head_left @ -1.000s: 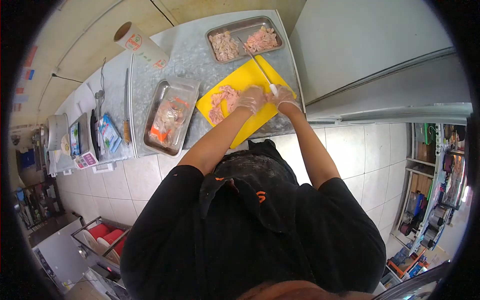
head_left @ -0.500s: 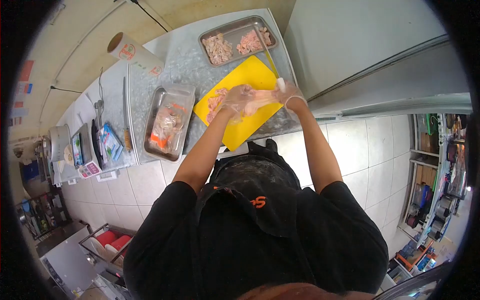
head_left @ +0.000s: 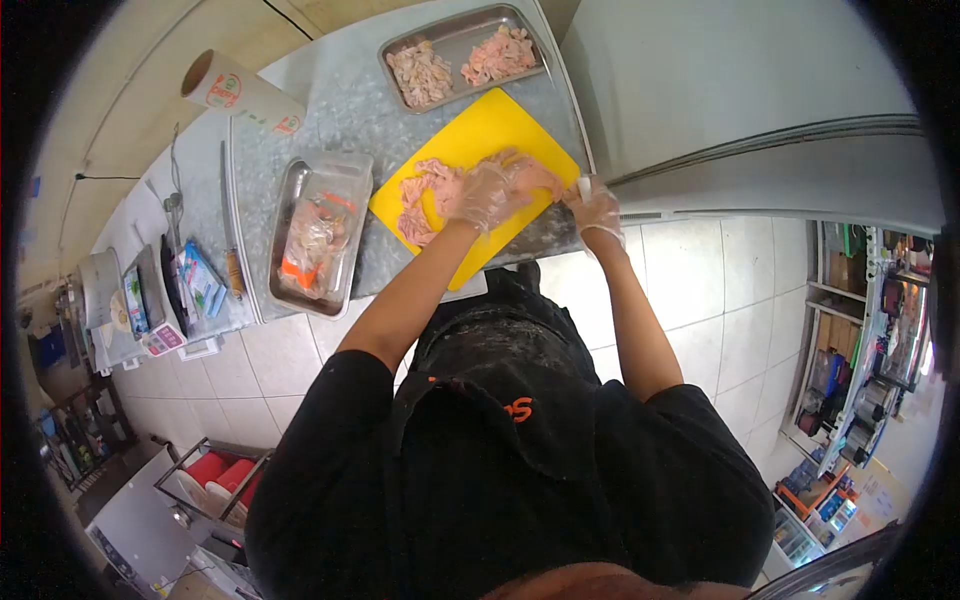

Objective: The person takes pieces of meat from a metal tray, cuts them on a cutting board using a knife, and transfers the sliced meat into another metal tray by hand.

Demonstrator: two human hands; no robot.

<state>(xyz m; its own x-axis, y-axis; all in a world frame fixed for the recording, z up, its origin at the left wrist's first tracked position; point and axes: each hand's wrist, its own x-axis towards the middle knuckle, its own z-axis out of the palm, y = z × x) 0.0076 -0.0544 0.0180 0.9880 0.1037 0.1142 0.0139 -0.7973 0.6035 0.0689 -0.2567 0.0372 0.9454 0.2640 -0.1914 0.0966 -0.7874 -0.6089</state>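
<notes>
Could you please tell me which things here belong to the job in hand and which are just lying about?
Likely part of the job:
yellow cutting board
raw meat
white-handled knife in the right hand
far metal tray with meat piles
near metal tray with plastic bag

Seemingly just lying about:
printed tube
wooden-handled tool
blue packet

A bare lane of counter (head_left: 335,95) runs between the white roll (head_left: 255,100) and the far metal tray (head_left: 455,48), narrowing sharply between the near metal tray (head_left: 290,195) and the yellow cutting board (head_left: 500,120). The board's far corner offers open access. Obstructions: raw meat (head_left: 437,178) and the left hand (head_left: 487,197) mid-board, the knife (head_left: 585,187) in the right hand (head_left: 599,212), the grey panel (head_left: 740,90) beyond.
</notes>
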